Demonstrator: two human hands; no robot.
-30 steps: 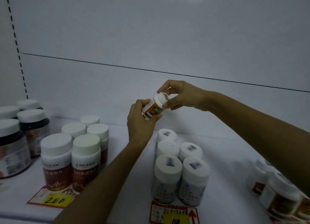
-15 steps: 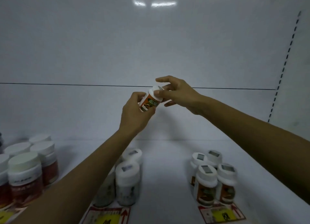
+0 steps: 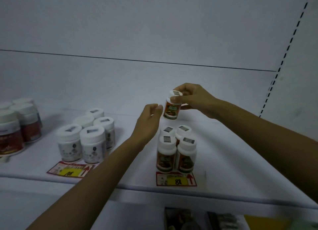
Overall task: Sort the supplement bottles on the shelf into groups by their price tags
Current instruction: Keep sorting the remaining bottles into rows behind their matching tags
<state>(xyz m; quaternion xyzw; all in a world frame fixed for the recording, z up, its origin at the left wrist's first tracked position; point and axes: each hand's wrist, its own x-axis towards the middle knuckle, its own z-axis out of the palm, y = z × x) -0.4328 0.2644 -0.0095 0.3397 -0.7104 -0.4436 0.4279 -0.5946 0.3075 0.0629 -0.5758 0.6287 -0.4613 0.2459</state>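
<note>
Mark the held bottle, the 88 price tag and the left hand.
held bottle (image 3: 171,110), head view, on its orange label.
88 price tag (image 3: 174,181), head view, on its yellow patch.
left hand (image 3: 148,121), head view, on its back.

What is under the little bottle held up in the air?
Four white-capped orange bottles stand on the shelf below it, by the 88 tag. The shelf beneath those four is covered.

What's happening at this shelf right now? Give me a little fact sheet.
Right hand: holds an orange-labelled bottle near its cap
Left hand: open beside it, holding nothing
Nearest group: four matching bottles behind a tag marked 88
Further left: five white-labelled bottles behind another tag
</note>
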